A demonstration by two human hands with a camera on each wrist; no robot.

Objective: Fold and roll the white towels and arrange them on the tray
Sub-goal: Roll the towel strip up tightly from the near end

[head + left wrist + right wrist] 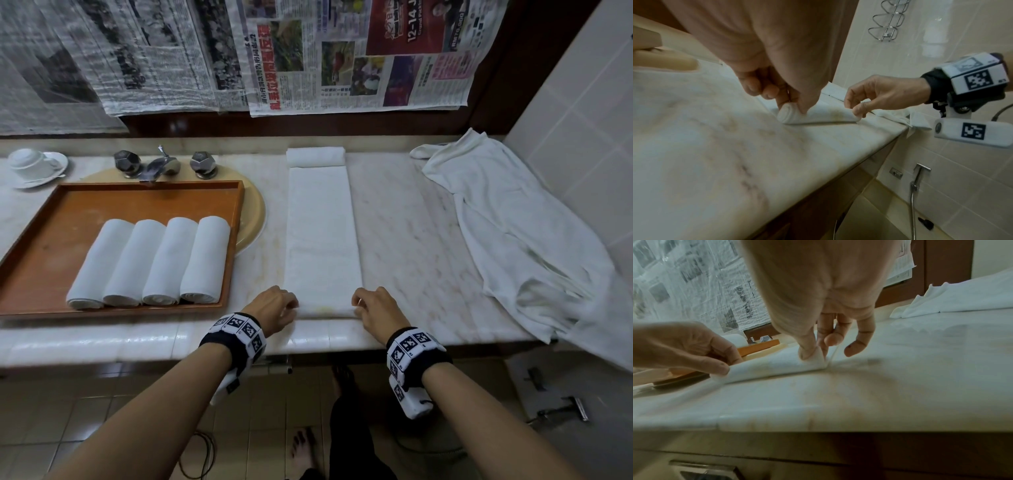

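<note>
- Your left hand (274,306) and right hand (375,308) each pinch 1 end of the small roll just begun at the near end of the long folded white towel strip (322,233); thumb and fingertips are curled round the cloth at both ends.
- The strip lies flat on the pale marble counter (411,240), running from the near edge away toward the far wall, right of the tray.
- Risk: if 1 hand rolls ahead of the other, the roll will likely skew into a cone and not match the others.
- Risk: a loose pinch could let the first turn spring open, since the core looks only 1 or 2 turns thick.
- Risk: the roll sits close to the counter's near edge, so a pull toward you might drag it off.
- A short white rolled towel (315,157) lies across the far end of the strip, touching it; it stands in the rolling path and may need moving.
- The brown wooden tray (41,240) on the left holds 4 rolled white towels (150,263) side by side; bare tray floor shows to their left and beyond them.
- A crumpled white cloth (507,222) drapes over the right end of the counter, well apart from the strip.
- 2 dark faceted tap handles and a spout (161,164) stand at the far side of the tray, with an upturned white cup on a saucer (34,166) at the far left.
</note>
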